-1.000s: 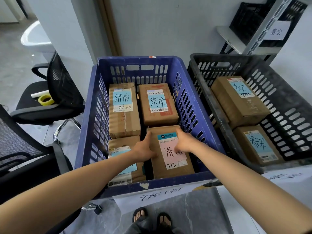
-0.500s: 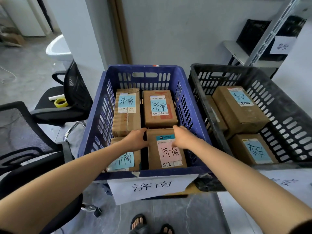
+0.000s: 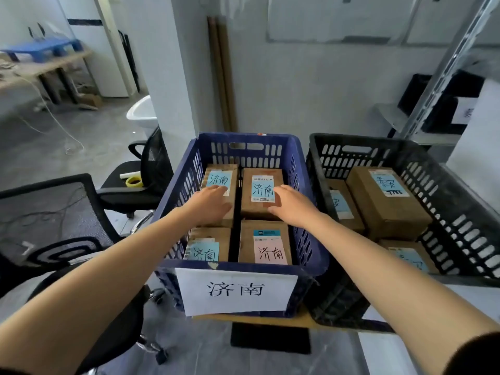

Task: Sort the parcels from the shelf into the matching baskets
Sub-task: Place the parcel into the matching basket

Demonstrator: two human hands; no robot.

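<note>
A blue basket (image 3: 243, 138) with a white paper sign on its front holds several brown cardboard parcels. The near right parcel with a pink label (image 3: 266, 243) lies flat, with nothing touching it. My left hand (image 3: 212, 203) hovers over the far left parcel (image 3: 220, 173), fingers relaxed and empty. My right hand (image 3: 292, 204) hangs over the far right parcel (image 3: 261, 185), fingers loose and empty. The near left parcel (image 3: 207, 244) carries a blue label. Beside it on the right, a black basket (image 3: 351, 140) holds parcels with blue labels, one of them large (image 3: 387, 198).
Two black mesh office chairs stand on the left, the nearer one (image 3: 51, 209) close to my left arm; a yellow tape roll (image 3: 134, 181) lies on the farther seat. A metal shelf upright (image 3: 443, 63) rises at the right with a black crate behind it.
Both hands let go of the pink-label parcel, which now lies in the blue basket, and have lifted up and away over the far parcels. The view tilted up.
</note>
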